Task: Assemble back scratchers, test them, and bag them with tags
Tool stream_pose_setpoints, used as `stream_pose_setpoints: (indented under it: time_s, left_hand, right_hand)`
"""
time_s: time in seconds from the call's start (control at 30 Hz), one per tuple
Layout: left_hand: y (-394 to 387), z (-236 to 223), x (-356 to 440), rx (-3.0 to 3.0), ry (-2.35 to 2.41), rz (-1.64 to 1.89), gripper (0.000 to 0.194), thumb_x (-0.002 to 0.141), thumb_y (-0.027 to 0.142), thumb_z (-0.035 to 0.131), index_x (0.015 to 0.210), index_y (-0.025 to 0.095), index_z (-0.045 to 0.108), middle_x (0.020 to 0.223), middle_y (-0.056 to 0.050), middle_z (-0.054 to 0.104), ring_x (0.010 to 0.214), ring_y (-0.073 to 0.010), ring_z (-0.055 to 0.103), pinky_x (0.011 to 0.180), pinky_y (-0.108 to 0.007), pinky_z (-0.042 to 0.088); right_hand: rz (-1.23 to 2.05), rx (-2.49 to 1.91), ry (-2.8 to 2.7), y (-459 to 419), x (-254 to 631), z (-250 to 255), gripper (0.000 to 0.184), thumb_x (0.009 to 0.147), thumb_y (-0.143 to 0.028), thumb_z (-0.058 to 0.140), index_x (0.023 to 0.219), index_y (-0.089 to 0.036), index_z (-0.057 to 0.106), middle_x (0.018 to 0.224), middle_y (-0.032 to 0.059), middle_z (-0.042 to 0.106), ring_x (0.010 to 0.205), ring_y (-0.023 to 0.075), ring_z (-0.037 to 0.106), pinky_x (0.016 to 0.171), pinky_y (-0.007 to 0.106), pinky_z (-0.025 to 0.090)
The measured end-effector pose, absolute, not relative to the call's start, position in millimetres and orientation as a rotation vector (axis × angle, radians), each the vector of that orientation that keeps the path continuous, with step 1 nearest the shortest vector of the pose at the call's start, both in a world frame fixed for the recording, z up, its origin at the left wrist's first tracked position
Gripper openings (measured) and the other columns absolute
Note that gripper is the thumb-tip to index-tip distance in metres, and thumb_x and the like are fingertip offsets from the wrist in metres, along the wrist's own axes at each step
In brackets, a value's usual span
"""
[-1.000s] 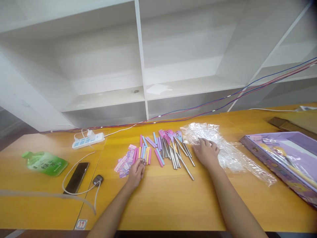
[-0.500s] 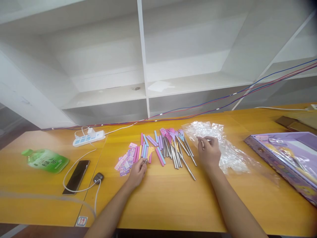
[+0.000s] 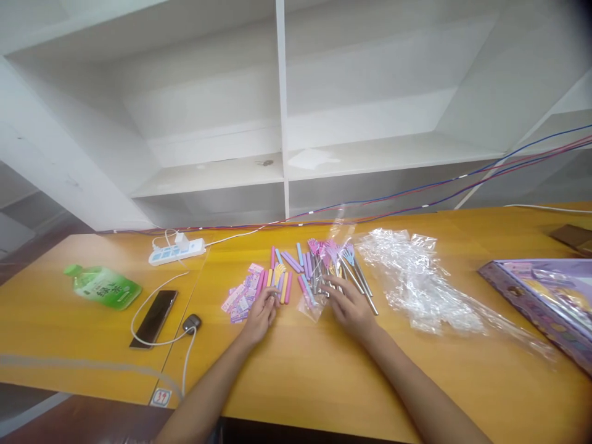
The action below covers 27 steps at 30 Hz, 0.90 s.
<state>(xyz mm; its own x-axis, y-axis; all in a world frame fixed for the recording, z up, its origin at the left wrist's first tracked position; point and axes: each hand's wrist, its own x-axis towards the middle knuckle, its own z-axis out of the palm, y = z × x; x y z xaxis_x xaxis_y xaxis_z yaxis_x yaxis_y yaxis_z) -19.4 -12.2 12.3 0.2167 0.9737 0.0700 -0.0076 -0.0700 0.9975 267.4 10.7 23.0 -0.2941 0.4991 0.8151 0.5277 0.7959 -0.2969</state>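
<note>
Packaging (image 3: 411, 283) lies heaped between the metal rods (image 3: 354, 279) and purple box (image 3: 527, 306).

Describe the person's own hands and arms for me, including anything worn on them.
The left hand and right hand both show without gloves. The left forearm and right forearm are bare where they show, with no sleeve, watch or bracelet on them. Whether there are rings is too small to tell.

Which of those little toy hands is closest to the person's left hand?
The small yellow hand-shaped head, just beyond the left hand. It sits apart: the other hand-shaped heads cluster farther right, with silver metal rods.
</note>
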Motion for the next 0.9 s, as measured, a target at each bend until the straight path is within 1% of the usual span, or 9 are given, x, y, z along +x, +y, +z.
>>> stream_pose_setpoints:
  time_s: [0.1, 0.2, 0.27, 0.37, 0.5, 0.63, 0.73, 0.83, 0.9]
  left_hand:
    - [-12, 19, -21, 1.308, 0.987, 1.085, 0.042, 0.104, 0.058, 0.050, 0.109, 0.018, 0.064, 0.092, 0.000, 0.058, 0.044, -0.0017, 0.037, 0.042, -0.020, 0.023]
    - [-11, 22, -20, 1.210, 0.964, 1.131, 0.044, 0.102, 0.058, 0.053, 0.112, 0.017, 0.065, 0.080, 0.002, 0.057, 0.043, -0.0031, 0.035, 0.042, -0.019, 0.025]
    - [-9, 20, -18, 1.134, 0.948, 1.187, 0.045, 0.099, 0.060, 0.057, 0.114, 0.018, 0.065, 0.077, 0.003, 0.056, 0.043, -0.0035, 0.034, 0.041, -0.019, 0.027]
    - [-3, 15, -17, 0.982, 0.915, 1.274, 0.049, 0.095, 0.064, 0.061, 0.114, 0.019, 0.064, 0.083, 0.003, 0.059, 0.041, -0.0029, 0.034, 0.038, -0.018, 0.025]
    - [1, 17, -19, 0.802, 0.913, 1.331, 0.049, 0.091, 0.066, 0.065, 0.106, 0.020, 0.063, 0.082, 0.003, 0.057, 0.043, -0.0031, 0.035, 0.039, -0.018, 0.025]
    - [-2, 26, -22, 0.794, 0.888, 1.212, 0.055, 0.089, 0.072, 0.064, 0.107, 0.021, 0.066, 0.083, 0.001, 0.057, 0.047, -0.0054, 0.038, 0.041, -0.018, 0.029]
    - [-9, 31, -23, 0.905, 0.780, 0.945, 0.072, 0.091, 0.083, 0.047, 0.106, 0.018, 0.072, 0.086, -0.003, 0.059, 0.050, -0.0069, 0.040, 0.043, -0.021, 0.031]
    - [-17, 34, -21, 1.040, 0.699, 0.689, 0.080, 0.090, 0.086, 0.044, 0.100, 0.014, 0.076, 0.092, -0.010, 0.066, 0.066, -0.0143, 0.056, 0.056, -0.026, 0.045]
    - [-22, 36, -20, 1.120, 0.682, 0.518, 0.071, 0.088, 0.081, 0.056, 0.100, 0.014, 0.077, 0.098, -0.012, 0.070, 0.081, -0.0200, 0.063, 0.070, -0.030, 0.050]
  right_hand:
    - [0.201, -0.663, -1.978, -3, 256, 30, 0.039, 0.099, -0.013, 0.049, 0.132, -0.024, 0.067, 0.134, 0.0153, 0.066, 0.124, 0.0275, 0.066, 0.100, 0.045, 0.059]
    - [0.602, -0.635, -1.929, -12, 250, 35, 0.022, 0.103, -0.023, 0.050, 0.101, -0.023, 0.072, 0.124, 0.0136, 0.067, 0.116, 0.0270, 0.066, 0.097, 0.044, 0.056]
    - [0.894, -0.632, -1.824, -13, 248, 37, 0.028, 0.104, -0.033, 0.052, 0.084, -0.022, 0.070, 0.113, 0.0119, 0.068, 0.105, 0.0261, 0.067, 0.092, 0.042, 0.053]
    - [1.228, -0.549, -1.580, -10, 249, 37, 0.036, 0.100, -0.045, 0.057, 0.074, -0.023, 0.066, 0.096, 0.0089, 0.067, 0.091, 0.0250, 0.063, 0.087, 0.043, 0.050]
    - [1.514, -0.476, -1.231, -3, 256, 39, 0.051, 0.094, -0.066, 0.052, 0.062, -0.026, 0.054, 0.066, 0.0035, 0.050, 0.070, 0.0238, 0.052, 0.080, 0.046, 0.048]
    - [1.749, -0.412, -1.012, -1, 267, 41, 0.065, 0.095, -0.081, 0.028, 0.059, -0.027, 0.038, 0.052, -0.0022, 0.029, 0.051, 0.0183, 0.032, 0.058, 0.037, 0.041]
    - [1.955, -0.302, -0.874, -1, 272, 41, 0.072, 0.096, -0.083, 0.017, 0.061, -0.026, 0.042, 0.046, -0.0048, 0.021, 0.046, 0.0153, 0.020, 0.050, 0.031, 0.030]
    - [2.057, -0.306, -0.881, -1, 271, 41, 0.077, 0.096, -0.084, 0.017, 0.069, -0.024, 0.056, 0.046, -0.0039, 0.028, 0.047, 0.0153, 0.026, 0.052, 0.031, 0.033]
    - [2.060, -0.349, -0.869, 0, 267, 40, 0.077, 0.097, -0.084, 0.023, 0.073, -0.022, 0.062, 0.052, -0.0003, 0.041, 0.052, 0.0164, 0.038, 0.057, 0.032, 0.039]
